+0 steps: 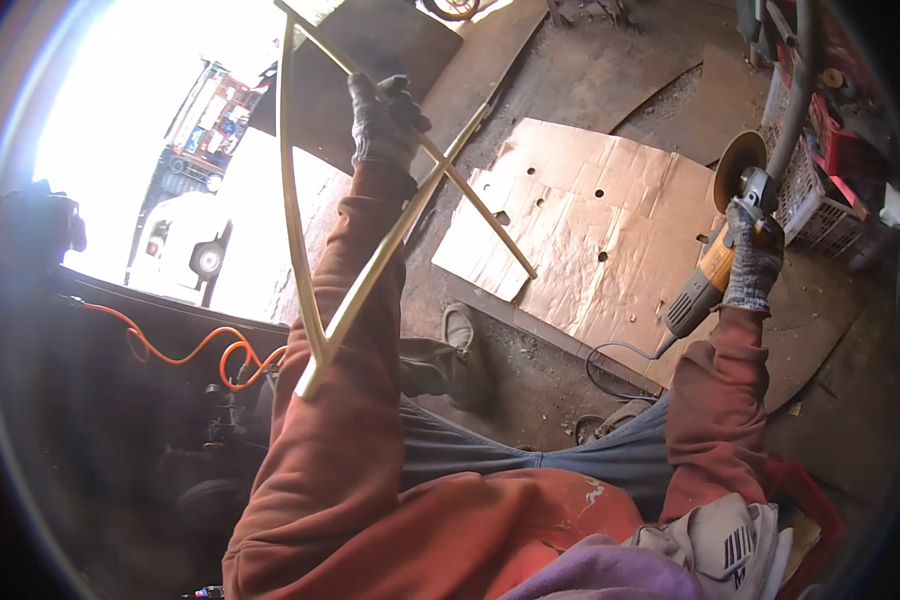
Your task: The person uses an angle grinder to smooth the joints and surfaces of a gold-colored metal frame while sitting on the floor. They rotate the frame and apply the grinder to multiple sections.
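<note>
My left hand (385, 125), in a grey work glove, is raised and wrapped round the crossbar of a pale yellow metal frame (368, 272). The frame is made of thin bars: two long ones meet in a V over my left forearm, and the crossbar runs past them, its lower end above the cardboard. My right hand (753, 262), also gloved, grips a yellow and grey angle grinder (710, 272) near its head. The grinder's round disc (739, 165) points away from me. From its rear end a cord (615, 345) curves down toward my feet.
Flattened cardboard (570, 215) with several holes covers the floor ahead. Plastic crates (820, 215) with red items stand at the right. An orange hose (195, 348) coils at the left. Bright daylight falls through an opening, with a white vehicle (185, 238) outside.
</note>
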The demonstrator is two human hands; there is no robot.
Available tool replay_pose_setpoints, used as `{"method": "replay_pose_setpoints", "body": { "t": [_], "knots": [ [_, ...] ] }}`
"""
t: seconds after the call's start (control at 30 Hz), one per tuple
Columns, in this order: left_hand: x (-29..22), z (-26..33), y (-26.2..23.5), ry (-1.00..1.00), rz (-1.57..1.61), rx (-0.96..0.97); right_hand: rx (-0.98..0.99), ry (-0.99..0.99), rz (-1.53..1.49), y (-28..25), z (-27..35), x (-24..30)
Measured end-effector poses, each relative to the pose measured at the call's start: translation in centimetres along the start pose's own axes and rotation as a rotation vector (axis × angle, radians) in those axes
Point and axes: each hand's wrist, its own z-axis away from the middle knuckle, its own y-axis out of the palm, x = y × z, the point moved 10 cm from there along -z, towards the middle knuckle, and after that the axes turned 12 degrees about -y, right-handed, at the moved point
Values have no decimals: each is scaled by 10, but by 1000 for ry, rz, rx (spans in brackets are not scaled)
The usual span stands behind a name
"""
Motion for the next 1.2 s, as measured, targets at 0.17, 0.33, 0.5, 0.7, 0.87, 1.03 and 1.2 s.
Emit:
{"method": "replay_pose_setpoints", "body": {
  "t": [0.17, 0.33, 0.5, 0.7, 0.87, 1.03, 1.2],
  "knots": [
    [-27, 31, 23, -130, 444, 457, 91, -119, 2, -2, -1, 3],
    [-100, 69, 41, 194, 230, 511, 111, -200, 82, 1, 10, 7],
    [-85, 60, 79, 186, -147, 509, 210, -164, 171, 19, 5, 4],
    [-70, 37, 89, 143, -215, 482, 368, -189, 488, 56, 16, 34],
    [-57, 36, 89, 108, -152, 505, 448, 182, -479, 67, 46, 4],
    [-52, 49, 77, 52, -172, 557, 706, 422, -500, 110, 117, 33],
    [-47, 61, 83, -47, -166, 701, 992, 425, -415, 144, 171, 50]
  ]
}}
